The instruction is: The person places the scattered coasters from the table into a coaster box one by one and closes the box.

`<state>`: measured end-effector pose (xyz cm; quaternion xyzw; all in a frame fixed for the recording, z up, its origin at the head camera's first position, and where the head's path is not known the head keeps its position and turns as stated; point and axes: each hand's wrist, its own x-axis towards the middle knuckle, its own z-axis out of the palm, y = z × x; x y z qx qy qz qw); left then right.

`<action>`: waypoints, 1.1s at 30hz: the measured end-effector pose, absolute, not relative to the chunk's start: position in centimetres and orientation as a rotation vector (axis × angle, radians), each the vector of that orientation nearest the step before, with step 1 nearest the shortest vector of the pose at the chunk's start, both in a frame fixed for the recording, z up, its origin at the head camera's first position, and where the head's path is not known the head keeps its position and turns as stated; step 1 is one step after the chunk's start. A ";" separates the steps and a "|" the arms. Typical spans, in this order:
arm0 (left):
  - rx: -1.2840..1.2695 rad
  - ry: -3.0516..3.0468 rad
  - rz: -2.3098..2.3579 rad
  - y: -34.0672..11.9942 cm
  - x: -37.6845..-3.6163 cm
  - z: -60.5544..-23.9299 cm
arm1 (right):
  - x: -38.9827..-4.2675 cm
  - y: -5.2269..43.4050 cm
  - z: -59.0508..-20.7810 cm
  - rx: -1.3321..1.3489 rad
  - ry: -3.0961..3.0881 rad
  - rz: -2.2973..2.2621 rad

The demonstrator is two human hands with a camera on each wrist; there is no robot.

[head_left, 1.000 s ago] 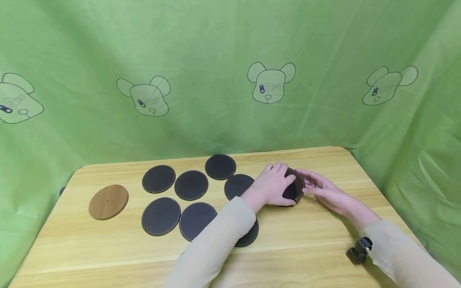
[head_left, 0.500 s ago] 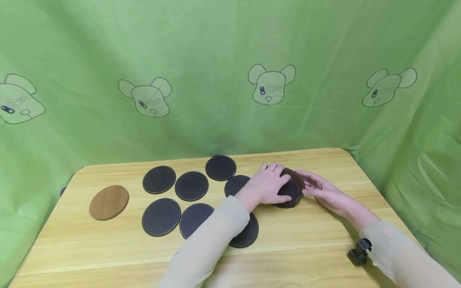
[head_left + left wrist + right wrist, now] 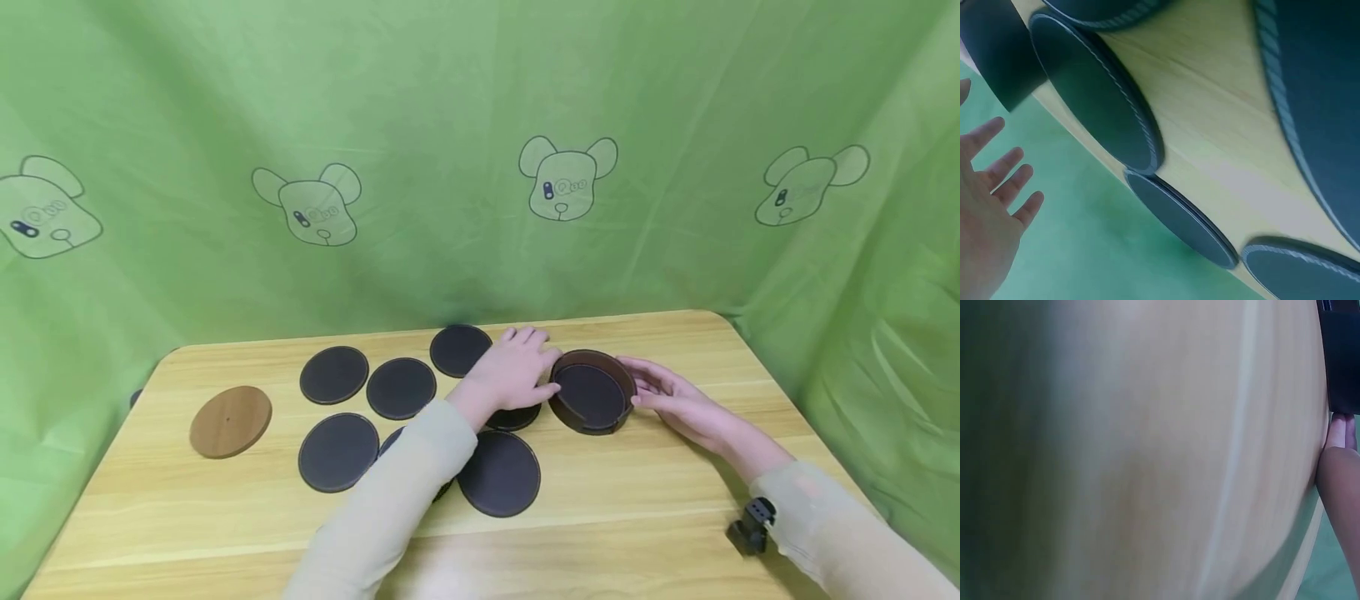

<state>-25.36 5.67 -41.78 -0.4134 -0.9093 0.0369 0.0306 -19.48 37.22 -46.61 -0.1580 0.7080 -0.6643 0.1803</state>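
In the head view a round brown coaster holder (image 3: 617, 377) stands at the right of the table, with a dark coaster (image 3: 589, 397) lying flat inside it. My right hand (image 3: 678, 407) rests against the holder's right side, thumb toward the front. The right wrist view shows fingertips touching the holder's dark outer wall (image 3: 1342, 362). Left of the holder, my left hand (image 3: 513, 371) hovers with spread fingers over another dark coaster (image 3: 514, 418), partly hiding it. Its fingers look extended and hold nothing in the left wrist view, near a coaster (image 3: 1094, 94).
Several dark stitched coasters (image 3: 339, 452) lie spread across the wooden table (image 3: 600, 550). A brown wooden disc (image 3: 231, 422) lies at the far left. Green cloth (image 3: 450, 250) hangs behind and beside the table. A small black device (image 3: 752, 525) sits by the right sleeve.
My left hand has drawn back leftward from the holder to above the neighbouring coaster. The coaster inside the holder has come into full view. My right hand has stayed at the holder.
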 end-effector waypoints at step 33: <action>-0.915 -2.975 -0.013 -8.8 -28.1 -43.7 | -19.8 37.3 -46.9 -0.455 2.000 -1.879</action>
